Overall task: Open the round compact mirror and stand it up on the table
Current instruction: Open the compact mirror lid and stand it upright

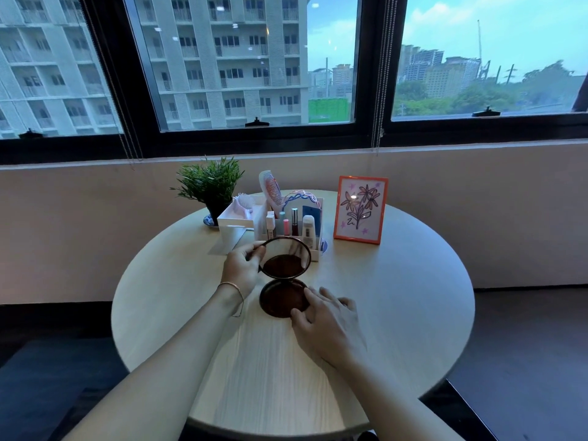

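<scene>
The round compact mirror [284,281] is open on the light wooden round table [397,297], near its middle. Its dark lower half lies flat on the wood and its upper half stands raised, facing me. My left hand [242,265] grips the left rim of the raised upper half between thumb and fingers. My right hand [324,323] rests on the right edge of the lower half, with its thumb and fingertips on the rim.
A white organiser [315,246] with cosmetics, a comb and a brush stands just behind the mirror. A potted plant [211,189] sits at the back left. An orange photo frame [360,210] with a flower drawing stands at the back right. A window wall lies beyond.
</scene>
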